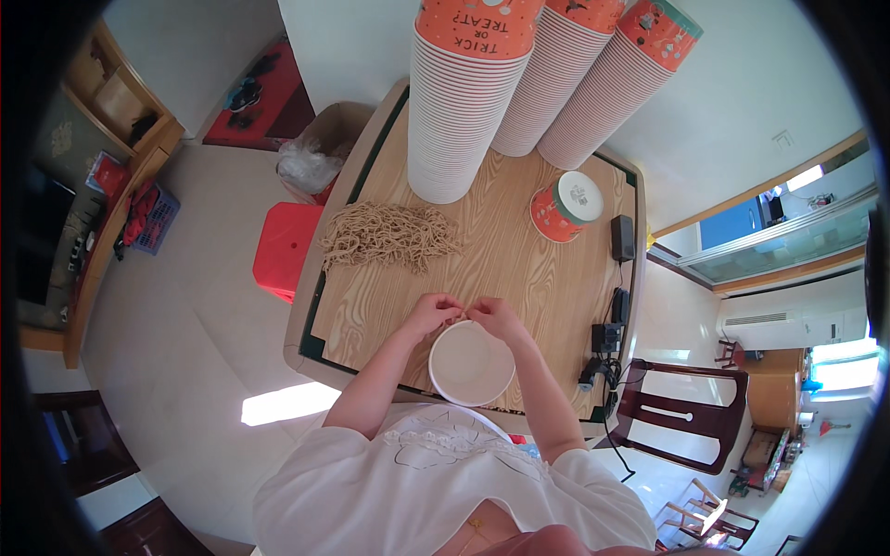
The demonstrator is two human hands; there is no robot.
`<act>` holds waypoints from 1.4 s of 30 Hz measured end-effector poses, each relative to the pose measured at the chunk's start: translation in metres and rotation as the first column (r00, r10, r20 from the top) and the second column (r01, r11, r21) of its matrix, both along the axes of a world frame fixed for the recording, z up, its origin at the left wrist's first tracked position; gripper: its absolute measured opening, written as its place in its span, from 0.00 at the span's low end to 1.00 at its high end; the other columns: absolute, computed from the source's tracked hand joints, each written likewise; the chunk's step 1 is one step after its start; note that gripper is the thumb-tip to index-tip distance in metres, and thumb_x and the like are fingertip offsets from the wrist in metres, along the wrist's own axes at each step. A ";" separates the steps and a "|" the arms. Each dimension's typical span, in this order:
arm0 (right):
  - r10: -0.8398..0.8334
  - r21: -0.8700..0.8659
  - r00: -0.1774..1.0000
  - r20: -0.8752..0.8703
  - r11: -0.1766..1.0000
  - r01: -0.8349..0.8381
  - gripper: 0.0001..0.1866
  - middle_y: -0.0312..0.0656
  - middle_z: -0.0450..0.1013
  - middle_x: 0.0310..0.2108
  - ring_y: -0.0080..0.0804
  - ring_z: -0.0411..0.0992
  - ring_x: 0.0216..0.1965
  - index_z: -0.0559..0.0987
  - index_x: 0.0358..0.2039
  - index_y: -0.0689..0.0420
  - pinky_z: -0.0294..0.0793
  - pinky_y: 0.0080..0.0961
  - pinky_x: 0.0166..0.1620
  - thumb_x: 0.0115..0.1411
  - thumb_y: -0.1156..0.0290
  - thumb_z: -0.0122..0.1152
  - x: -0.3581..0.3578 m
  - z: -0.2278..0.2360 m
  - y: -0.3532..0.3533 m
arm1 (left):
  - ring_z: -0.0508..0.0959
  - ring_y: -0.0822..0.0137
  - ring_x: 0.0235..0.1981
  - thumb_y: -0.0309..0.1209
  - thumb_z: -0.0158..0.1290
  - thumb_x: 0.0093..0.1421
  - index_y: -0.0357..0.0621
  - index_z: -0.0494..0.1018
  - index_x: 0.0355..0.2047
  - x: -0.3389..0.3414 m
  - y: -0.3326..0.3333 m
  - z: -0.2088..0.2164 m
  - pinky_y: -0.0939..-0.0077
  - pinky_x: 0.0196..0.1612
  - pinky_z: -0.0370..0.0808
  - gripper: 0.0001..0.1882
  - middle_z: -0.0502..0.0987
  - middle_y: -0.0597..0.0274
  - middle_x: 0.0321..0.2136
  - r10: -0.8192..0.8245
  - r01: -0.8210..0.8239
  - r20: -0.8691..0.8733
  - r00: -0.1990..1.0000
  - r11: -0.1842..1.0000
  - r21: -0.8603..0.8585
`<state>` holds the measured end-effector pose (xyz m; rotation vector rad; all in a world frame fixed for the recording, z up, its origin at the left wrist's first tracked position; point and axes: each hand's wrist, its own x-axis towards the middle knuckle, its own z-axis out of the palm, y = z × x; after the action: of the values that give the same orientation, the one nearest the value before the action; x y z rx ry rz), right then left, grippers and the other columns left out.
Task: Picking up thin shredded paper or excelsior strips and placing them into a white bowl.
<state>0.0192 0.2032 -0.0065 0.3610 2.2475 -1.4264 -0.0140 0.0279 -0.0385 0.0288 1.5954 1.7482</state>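
Meeting at the far rim of a white bucket (pixel 472 366), the left hand (pixel 438 312) and right hand (pixel 494 317) are seen with fingers bent, tips nearly together. Whether the rim is gripped or only touched cannot be told; anything pinched there is too small to make out.

The bucket is placed at the near edge of the bench (pixel 505 232), between the forearms and just in front of the white shirt (pixel 445 473). Its round mouth is turned up; no long axis is shown.

A tangled pile of tan cords (pixel 389 236) is found ahead and to the left, apart from both hands, its longer axis run left to right. The left hand is the nearer one.

Containers: only pale wall and bottom are seen inside the bucket. Three tall stacks of nested buckets (pixel 468 111) are stood at the far side, apparently mouth down. One orange bucket (pixel 552 218) is set apart, base up, contents hidden. A clear plastic bag (pixel 311 167) is bunched in a cardboard box (pixel 343 122), left of the bench.
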 end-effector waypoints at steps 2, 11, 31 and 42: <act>0.027 0.008 0.997 -0.073 1.000 -0.026 0.09 0.38 0.72 0.21 0.21 0.69 0.23 0.75 0.26 0.61 0.68 0.22 0.28 0.48 0.69 0.58 -0.001 0.002 -0.003 | 0.70 0.78 0.20 0.24 0.52 0.52 0.42 0.72 0.34 0.000 0.000 0.005 0.86 0.21 0.64 0.08 0.74 0.69 0.23 0.027 -0.027 0.013 1.000 0.999 0.026; -0.009 -0.013 0.998 -0.066 1.000 0.008 0.05 0.36 0.72 0.21 0.20 0.69 0.25 0.72 0.26 0.61 0.69 0.18 0.29 0.50 0.73 0.57 -0.004 -0.012 -0.002 | 0.70 0.79 0.22 0.23 0.53 0.51 0.42 0.72 0.37 -0.004 -0.008 0.003 0.87 0.22 0.64 0.11 0.74 0.68 0.24 0.068 -0.072 0.037 0.997 0.987 0.145; -0.035 -0.081 0.997 -0.069 0.996 0.029 0.08 0.33 0.70 0.19 0.17 0.67 0.22 0.76 0.30 0.61 0.67 0.16 0.27 0.53 0.69 0.57 -0.006 -0.008 -0.002 | 0.71 0.80 0.22 0.30 0.51 0.55 0.43 0.72 0.29 -0.006 -0.001 0.002 0.87 0.23 0.65 0.04 0.76 0.67 0.24 0.104 -0.102 0.070 0.992 0.994 -0.030; -0.089 -0.292 0.995 0.050 0.951 0.100 0.09 0.35 0.70 0.19 0.20 0.67 0.22 0.77 0.27 0.61 0.66 0.17 0.27 0.52 0.67 0.57 -0.014 -0.017 0.015 | 0.70 0.78 0.20 0.27 0.55 0.50 0.41 0.74 0.27 -0.010 0.009 -0.007 0.85 0.21 0.65 0.04 0.74 0.68 0.20 -0.045 0.021 -0.162 0.986 0.989 -0.144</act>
<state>0.0047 0.2180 -0.0232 0.3958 1.9719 -1.7600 -0.0245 0.0368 -0.0451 0.1335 1.8257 1.6382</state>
